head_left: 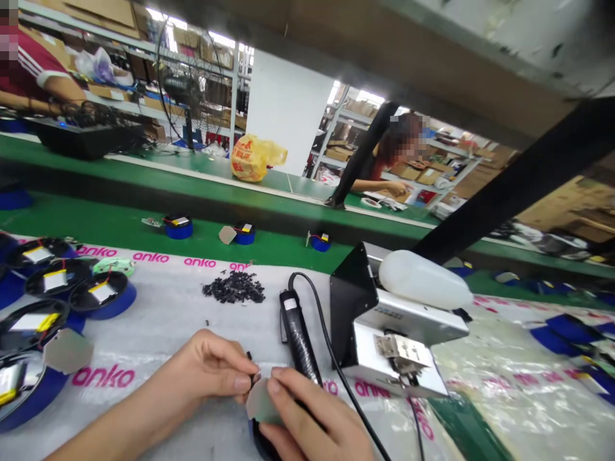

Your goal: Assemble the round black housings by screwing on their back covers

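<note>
My left hand (214,368) pinches a small black piece (250,358) between thumb and index finger, at the lower middle. Right beside it, my right hand (317,416) holds a thin grey octagonal plate (262,403) by its upper and right side. Below the plate, a dark round housing (262,442) shows in part; my fingers and the plate hide the rest. A heap of small black pieces (234,287) lies on the white sheet beyond my hands. A black electric screwdriver (298,333) rests just behind my right hand.
Blue round housings (108,301) with batteries crowd the left. A silver and black machine (384,320) with a cable stands at right. More housings (179,226) sit on the green belt (129,224). A yellow bag (254,157) lies beyond. Two people are across the line.
</note>
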The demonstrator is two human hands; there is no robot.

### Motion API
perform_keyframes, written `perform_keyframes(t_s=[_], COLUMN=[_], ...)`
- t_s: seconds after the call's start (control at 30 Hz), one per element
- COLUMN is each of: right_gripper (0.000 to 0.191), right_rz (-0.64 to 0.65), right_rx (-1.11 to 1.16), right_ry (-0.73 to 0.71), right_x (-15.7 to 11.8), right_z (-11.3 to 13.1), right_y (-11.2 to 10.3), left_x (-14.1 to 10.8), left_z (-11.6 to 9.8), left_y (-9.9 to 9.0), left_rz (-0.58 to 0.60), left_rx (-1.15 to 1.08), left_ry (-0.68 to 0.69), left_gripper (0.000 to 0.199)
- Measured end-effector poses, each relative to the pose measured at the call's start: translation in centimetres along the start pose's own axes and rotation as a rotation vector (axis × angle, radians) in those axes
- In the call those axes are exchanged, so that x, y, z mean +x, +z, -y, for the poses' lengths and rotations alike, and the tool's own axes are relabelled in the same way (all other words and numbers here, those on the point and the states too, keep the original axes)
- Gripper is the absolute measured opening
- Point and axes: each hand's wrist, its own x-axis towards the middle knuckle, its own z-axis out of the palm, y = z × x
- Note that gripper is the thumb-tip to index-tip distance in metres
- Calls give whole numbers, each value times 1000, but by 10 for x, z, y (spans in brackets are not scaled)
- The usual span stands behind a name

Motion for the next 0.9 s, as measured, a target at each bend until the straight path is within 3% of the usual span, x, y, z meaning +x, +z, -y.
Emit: perform_keyframes(t_s=[0.13,0.23,0.63,0.83,0.9], right_gripper=[23,26,28,32,32], right_rz=[12,5,126,84,139], right_rx=[-13,57,-53,-57,-38], right_ry=[6,68,82,93,80], right_x=[10,14,5,-1,-1], right_z=[4,8,12,7,5], right_y=[-2,-8,-7,-12,-14], left_x=[-3,-7,-5,3,4], left_z=[-8,-15,-16,-7,-6], left_y=[-2,1,22,20,19], left_rz=[-46,-77,-245,-212,-187], left_rx=[233,298,201,30,73], left_ry=[94,76,-43,-30,-17], left_gripper=[10,9,15,18,17])
